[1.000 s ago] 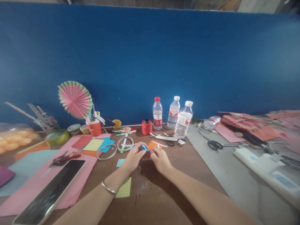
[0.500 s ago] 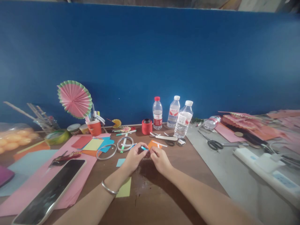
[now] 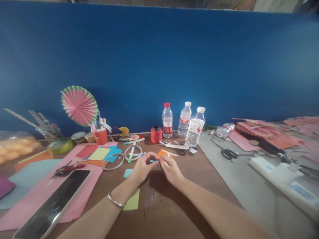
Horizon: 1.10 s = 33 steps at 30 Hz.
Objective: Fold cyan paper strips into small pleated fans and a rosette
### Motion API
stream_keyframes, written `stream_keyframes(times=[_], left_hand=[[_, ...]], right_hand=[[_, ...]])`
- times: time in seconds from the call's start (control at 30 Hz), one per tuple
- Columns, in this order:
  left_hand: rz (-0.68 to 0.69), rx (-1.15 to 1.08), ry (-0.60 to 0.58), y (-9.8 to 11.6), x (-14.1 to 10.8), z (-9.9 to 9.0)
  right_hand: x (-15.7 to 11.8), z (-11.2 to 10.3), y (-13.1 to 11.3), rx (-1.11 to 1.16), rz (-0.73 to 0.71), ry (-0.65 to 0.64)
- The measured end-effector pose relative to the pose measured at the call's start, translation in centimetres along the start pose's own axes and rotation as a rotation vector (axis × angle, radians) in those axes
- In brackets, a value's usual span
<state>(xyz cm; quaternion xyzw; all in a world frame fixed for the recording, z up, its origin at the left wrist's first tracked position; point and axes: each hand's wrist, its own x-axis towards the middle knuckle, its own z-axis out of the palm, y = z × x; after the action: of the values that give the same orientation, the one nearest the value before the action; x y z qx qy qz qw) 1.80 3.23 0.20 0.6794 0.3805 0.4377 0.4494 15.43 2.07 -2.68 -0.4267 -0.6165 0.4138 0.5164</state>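
Near the middle of the brown table, my left hand (image 3: 144, 167) pinches a small blue paper piece (image 3: 154, 160) between thumb and fingers. My right hand (image 3: 171, 169) meets it from the right, its fingers closed at the edge of the same piece; the fingertips mostly hide it. Just behind the hands lies an orange paper (image 3: 162, 153) with white strips (image 3: 169, 152) on it. A light blue square (image 3: 128, 172) and a yellow-green paper (image 3: 133, 200) lie beside and under my left forearm.
Behind the hands stand a red spool (image 3: 156, 135) and upright bottles (image 3: 167, 121). Left are tape rings (image 3: 113, 161), an orange cup (image 3: 100, 136) with a pink paper fan (image 3: 79, 105), and a phone (image 3: 53, 204). Right are scissors (image 3: 228, 153) and a power strip (image 3: 284, 186).
The blue piece has tilted flatter and shows less between the fingertips. My left thumb has shifted slightly; both arms have barely moved.
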Motion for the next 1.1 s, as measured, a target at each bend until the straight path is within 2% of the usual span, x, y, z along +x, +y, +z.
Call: stream_keyframes(times=[0.2,0.37,0.53,0.67,0.8,0.9,1.1], left_hand=[[-0.041,-0.024,-0.02,0.5,-0.1,0.1],[-0.09,-0.01,0.022,0.4,-0.1,-0.1],[-0.036,-0.028,0.062,0.0,0.0,-0.2],[0.02,0.044,0.037,-0.1,0.0,-0.5],[0.087,0.193,0.037,-0.1,0.2,-0.9],[0.107,0.224,0.046,-0.5,0.4,-1.1],[0.017,0.183,0.075,-1.4,0.6,-1.2]], right_hand=[[0.1,0.2,0.4,0.203,0.088,-0.035],[0.2,0.1,0.5,0.246,0.131,0.015],[0.2,-0.1,-0.5,0.372,0.183,0.087],[0.3,0.0,-1.0,0.478,0.296,0.048],[0.3,0.4,-0.8,0.434,0.382,0.021],[0.4,0.4,-0.6,0.405,0.408,0.051],[0.4,0.2,-0.3,0.41,0.427,0.039]])
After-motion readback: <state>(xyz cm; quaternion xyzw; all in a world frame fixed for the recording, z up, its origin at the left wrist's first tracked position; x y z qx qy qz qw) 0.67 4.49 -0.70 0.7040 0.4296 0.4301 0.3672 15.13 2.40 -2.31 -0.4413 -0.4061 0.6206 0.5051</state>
